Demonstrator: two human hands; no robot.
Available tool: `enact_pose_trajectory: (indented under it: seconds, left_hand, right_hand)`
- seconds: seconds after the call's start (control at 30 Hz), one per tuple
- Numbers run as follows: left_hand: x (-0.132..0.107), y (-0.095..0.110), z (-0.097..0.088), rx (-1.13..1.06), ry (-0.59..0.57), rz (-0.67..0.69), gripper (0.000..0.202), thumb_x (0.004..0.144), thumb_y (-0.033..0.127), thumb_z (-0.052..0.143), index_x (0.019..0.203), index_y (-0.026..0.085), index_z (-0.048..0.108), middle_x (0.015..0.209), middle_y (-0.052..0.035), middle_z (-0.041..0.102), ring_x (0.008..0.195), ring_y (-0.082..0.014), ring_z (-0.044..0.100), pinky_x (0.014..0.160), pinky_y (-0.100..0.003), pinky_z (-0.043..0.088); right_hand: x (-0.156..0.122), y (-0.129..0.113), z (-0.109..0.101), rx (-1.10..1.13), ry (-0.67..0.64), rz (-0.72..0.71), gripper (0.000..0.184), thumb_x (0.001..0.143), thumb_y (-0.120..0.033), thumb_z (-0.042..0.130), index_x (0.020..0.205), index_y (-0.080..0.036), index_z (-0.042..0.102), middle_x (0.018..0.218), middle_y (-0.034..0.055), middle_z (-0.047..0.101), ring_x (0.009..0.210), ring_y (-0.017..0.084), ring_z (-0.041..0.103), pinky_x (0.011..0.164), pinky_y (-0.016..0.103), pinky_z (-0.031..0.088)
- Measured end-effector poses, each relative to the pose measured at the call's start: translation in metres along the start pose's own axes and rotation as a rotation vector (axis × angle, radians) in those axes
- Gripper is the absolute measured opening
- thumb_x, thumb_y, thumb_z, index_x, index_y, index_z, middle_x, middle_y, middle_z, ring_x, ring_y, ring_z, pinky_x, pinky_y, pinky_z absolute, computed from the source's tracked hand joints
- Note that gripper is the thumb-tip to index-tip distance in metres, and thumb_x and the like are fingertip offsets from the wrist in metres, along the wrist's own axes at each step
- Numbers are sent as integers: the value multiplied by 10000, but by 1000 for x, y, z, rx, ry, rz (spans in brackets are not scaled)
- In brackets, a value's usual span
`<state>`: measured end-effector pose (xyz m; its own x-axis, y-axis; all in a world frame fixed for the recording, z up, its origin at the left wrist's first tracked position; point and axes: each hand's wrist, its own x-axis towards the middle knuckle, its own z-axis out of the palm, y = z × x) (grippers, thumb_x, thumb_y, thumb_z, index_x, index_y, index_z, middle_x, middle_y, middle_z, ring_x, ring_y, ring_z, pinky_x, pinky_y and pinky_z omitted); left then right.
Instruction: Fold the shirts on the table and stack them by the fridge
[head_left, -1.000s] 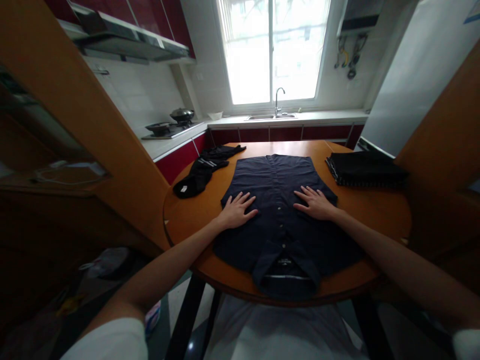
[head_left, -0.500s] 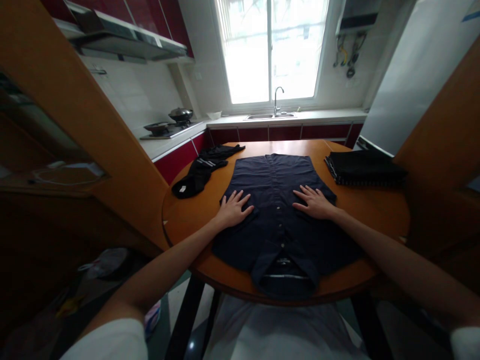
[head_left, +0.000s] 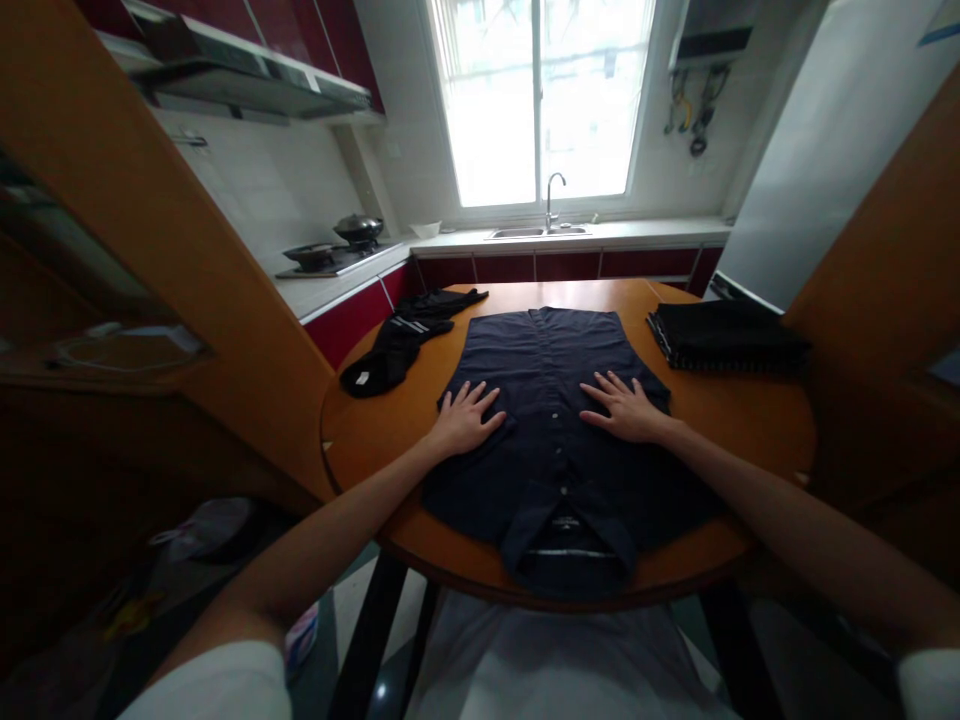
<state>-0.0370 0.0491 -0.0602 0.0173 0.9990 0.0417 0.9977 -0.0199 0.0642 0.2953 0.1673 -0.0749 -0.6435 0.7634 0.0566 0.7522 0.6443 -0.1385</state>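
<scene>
A dark navy button-up shirt [head_left: 555, 360] lies spread face up on the round wooden table [head_left: 772, 430], its collar towards me at the near edge. Flat on the shirt's left side rests my left hand [head_left: 465, 420], fingers spread. My right hand [head_left: 626, 408] lies on the right side of the shirt front, also with fingers apart. Between the hands runs the row of buttons. Neither hand grips any cloth.
Crumpled black clothing [head_left: 397, 345] with light stripes lies at the table's left rim. A stack of folded black cloth [head_left: 727, 335] sits at the right. Beyond are a counter with a sink [head_left: 517, 233] and a stove with pans [head_left: 358, 230].
My right hand has shifted slightly left and down on the shirt. The left hand stays in place on the cloth, and the view has moved very little.
</scene>
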Motion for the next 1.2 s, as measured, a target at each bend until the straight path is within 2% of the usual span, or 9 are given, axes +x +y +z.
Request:
enact_pose_trajectory:
  seconds: [0.27, 0.37, 0.47, 0.53, 0.63, 0.77, 0.9, 1.03, 1.2]
  left_hand:
    - [1, 1, -3, 7, -23, -9, 710, 983, 686, 288, 1590, 318, 309, 1675, -39, 227, 1551, -346, 123, 1201, -640, 144]
    - [0, 2, -3, 2, -19, -7, 706, 985, 679, 295, 1587, 310, 317, 1673, -45, 231, 1548, -353, 132, 1197, -644, 151]
    - [-1, 2, -3, -4, -8, -6, 692, 990, 661, 310, 1580, 299, 337, 1668, -56, 248, 1544, -361, 148, 1192, -652, 165]
    - [-2, 3, -5, 0, 17, -1, 664, 996, 625, 343, 1569, 291, 362, 1666, -61, 255, 1544, -361, 150, 1193, -653, 171]
    - [-4, 13, -19, -18, 91, 120, 615, 1000, 525, 418, 1553, 259, 391, 1654, -65, 292, 1540, -327, 187, 1221, -577, 200]
    - [-5, 60, -47, -173, 70, 490, 570, 1003, 410, 482, 1544, 251, 398, 1550, -50, 464, 1425, -231, 430, 1195, -349, 334]
    - [3, 137, -57, -182, 30, 813, 503, 988, 324, 554, 1480, 249, 480, 1431, -54, 563, 1286, -209, 549, 1111, -296, 410]
    - [22, 202, -38, -51, 57, 996, 444, 949, 270, 618, 1385, 211, 560, 1277, -90, 620, 1152, -220, 606, 995, -305, 473]
    - [40, 238, -8, 34, 112, 1100, 239, 951, 188, 569, 1179, 175, 644, 1105, -93, 639, 1004, -217, 626, 893, -317, 494]
  right_hand:
    - [0, -4, 2, 14, -32, 15, 814, 936, -772, 298, 1595, -296, 311, 1681, 127, 173, 1546, 374, 92, 1168, 711, 83]
    - [4, 3, -1, 84, 45, 5, 740, 963, -705, 348, 1572, -285, 369, 1669, 119, 227, 1540, 362, 154, 1176, 688, 145]
    - [10, 32, -18, 207, 279, 14, 571, 980, -514, 465, 1453, -207, 556, 1534, 145, 487, 1421, 325, 435, 1154, 536, 345]
    - [11, 62, -33, 290, 407, 76, 417, 941, -381, 534, 1250, -166, 712, 1267, 153, 700, 1173, 295, 644, 1031, 433, 481]
    - [1, 109, -48, 356, 390, 203, 249, 861, -309, 613, 942, -166, 799, 932, 116, 784, 853, 265, 718, 810, 359, 549]
    - [-20, 139, -46, 434, 250, 202, 176, 791, -299, 682, 796, -159, 789, 814, 83, 779, 754, 239, 707, 692, 302, 528]
    - [-30, 139, -38, 506, 138, 143, 234, 816, -339, 656, 802, -142, 783, 794, 66, 772, 727, 212, 693, 659, 270, 514]
    - [-30, 134, -33, 553, 151, 94, 283, 811, -412, 679, 838, -149, 778, 819, 64, 773, 744, 207, 693, 683, 271, 528]
    - [-27, 134, -26, 539, 198, 60, 284, 805, -425, 660, 804, -157, 753, 805, 64, 761, 757, 219, 680, 729, 306, 538]
